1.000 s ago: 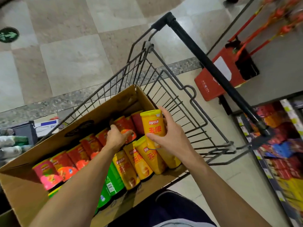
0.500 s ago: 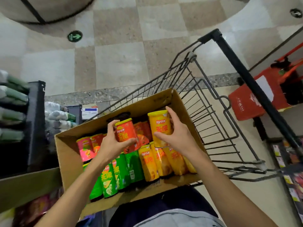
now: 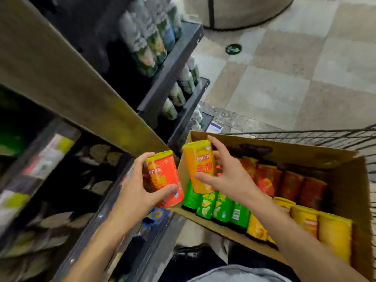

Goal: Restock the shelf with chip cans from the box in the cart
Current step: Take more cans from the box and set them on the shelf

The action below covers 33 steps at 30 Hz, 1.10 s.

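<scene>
- Midway, left hand (image 3: 133, 193) grips a red can (image 3: 162, 178) beside the shelf (image 3: 81, 94); right hand (image 3: 227, 176) pinches a yellow can (image 3: 200, 165) over the box (image 3: 295, 153).
- Either loosely held can could slip or clip the shelf edge.

1. The floor (image 3: 284, 82) is laid in large beige and tan tiles in a checker pattern, with a speckled grey strip (image 3: 240, 121) crossing it.
2. A round green floor sticker (image 3: 233, 49) lies on one tile.
3. A curved pale base with a dark rim (image 3: 244, 15) stands at the top.
4. A dark rack (image 3: 173, 64) holds blurred bottles (image 3: 146, 43).
</scene>
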Tool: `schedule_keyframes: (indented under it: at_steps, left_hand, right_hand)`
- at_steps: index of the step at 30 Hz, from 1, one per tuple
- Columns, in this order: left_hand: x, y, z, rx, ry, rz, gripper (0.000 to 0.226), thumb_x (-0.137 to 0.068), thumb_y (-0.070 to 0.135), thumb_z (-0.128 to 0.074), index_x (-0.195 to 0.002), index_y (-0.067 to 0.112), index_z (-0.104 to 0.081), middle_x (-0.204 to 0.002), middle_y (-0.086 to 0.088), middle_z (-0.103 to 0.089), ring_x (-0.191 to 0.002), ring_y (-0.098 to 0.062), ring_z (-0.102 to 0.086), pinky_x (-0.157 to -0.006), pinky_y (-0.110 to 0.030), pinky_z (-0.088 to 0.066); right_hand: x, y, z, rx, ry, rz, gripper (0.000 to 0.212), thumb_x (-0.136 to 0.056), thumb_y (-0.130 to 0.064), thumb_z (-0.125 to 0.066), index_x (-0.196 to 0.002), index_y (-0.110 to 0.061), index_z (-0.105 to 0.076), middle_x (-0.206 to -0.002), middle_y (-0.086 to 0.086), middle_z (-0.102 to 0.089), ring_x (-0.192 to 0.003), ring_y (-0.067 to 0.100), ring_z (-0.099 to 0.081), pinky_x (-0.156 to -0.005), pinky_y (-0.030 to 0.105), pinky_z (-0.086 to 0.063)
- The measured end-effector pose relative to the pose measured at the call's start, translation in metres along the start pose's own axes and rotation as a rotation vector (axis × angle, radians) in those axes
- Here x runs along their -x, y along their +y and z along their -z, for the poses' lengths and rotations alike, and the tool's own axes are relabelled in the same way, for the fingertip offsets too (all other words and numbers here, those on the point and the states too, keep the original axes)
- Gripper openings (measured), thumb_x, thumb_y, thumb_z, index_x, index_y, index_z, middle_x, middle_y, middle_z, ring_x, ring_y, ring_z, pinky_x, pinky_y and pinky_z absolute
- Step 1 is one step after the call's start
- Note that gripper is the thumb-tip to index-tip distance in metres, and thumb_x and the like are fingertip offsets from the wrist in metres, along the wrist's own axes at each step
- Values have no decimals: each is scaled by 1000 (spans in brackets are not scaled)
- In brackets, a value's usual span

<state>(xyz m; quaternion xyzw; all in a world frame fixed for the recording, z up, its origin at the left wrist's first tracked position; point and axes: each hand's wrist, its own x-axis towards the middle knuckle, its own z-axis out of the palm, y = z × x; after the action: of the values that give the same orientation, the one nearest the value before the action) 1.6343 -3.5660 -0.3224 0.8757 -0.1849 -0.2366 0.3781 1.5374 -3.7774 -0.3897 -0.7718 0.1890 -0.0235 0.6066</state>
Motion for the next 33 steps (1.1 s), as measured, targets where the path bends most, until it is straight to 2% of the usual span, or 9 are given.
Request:
schedule_keyframes:
  at_steps: [4,8,11,14,19,22,24,28,33]
  left_hand:
    - [54,-12,56,0,185,36,82,-65,40,-86,-121,63,-31,-102,25,-63,-89,9,-63,-69,-11,-48]
    - [109,-28,99,12,326,88,84,-62,53,-82,-123,69,-26,-109,27,-61,-93,1,-65,-77,-25,-53]
    - [147,-43,125,20,436,130,81,-62,56,-80,-114,76,-21,-112,27,-57,-93,13,-59,-66,-12,-50]
    - [182,-62,149,-25,535,164,86,-59,61,-77,-113,81,-13,-108,31,-54,-93,18,-56,-65,-10,-48]
    - [231,-91,184,-25,647,158,90,-59,61,-77,-125,74,-18,-116,24,-58,-94,0,-65,-82,-34,-57]
    - [255,-106,205,-28,714,133,89,-61,59,-78,-128,71,-21,-115,26,-58,-93,-2,-66,-79,-36,-58]
    - [268,-115,219,-20,777,121,88,-59,56,-79,-125,72,-23,-108,31,-57,-89,3,-64,-73,-23,-57]
    - [290,-128,249,-27,884,113,88,-61,49,-82,-123,71,-24,-101,27,-58,-82,1,-65,-57,-16,-52]
    - [300,-145,279,-150,996,97,87,-62,55,-77,-129,60,-21,-106,26,-56,-86,2,-62,-74,-30,-53]
  right_hand:
    - [-2,-51,-54,-33,-162,149,95,-77,-34,-83,-148,-52,-22,-110,-34,-64,-99,0,-67,-91,32,-53]
    - [9,-98,-107,-60,-316,239,95,-80,-31,-82,-150,-49,-22,-114,-31,-63,-102,0,-67,-89,24,-54]
    - [19,-127,-147,-55,-436,292,94,-82,-32,-80,-151,-50,-18,-114,-33,-62,-103,1,-67,-87,28,-56]
    - [31,-150,-187,-39,-508,344,92,-82,-32,-80,-149,-52,-19,-114,-36,-61,-101,-2,-66,-83,18,-52]
    - [48,-180,-247,-60,-580,418,92,-81,-26,-80,-147,-49,-20,-114,-35,-63,-103,-5,-65,-80,9,-47]
    - [56,-197,-280,-62,-612,464,94,-82,-27,-80,-149,-51,-20,-119,-33,-62,-109,-4,-63,-86,14,-50]
    - [61,-209,-301,-48,-619,499,95,-81,-32,-80,-148,-56,-18,-123,-34,-59,-114,-2,-60,-91,20,-51]
    - [68,-237,-338,-7,-618,559,94,-77,-48,-80,-140,-71,-15,-137,-26,-51,-132,13,-47,-105,47,-45]
    - [75,-274,-373,104,-541,705,92,-77,-54,-75,-134,-76,-6,-147,-24,-41,-136,18,-43,-103,53,-45]
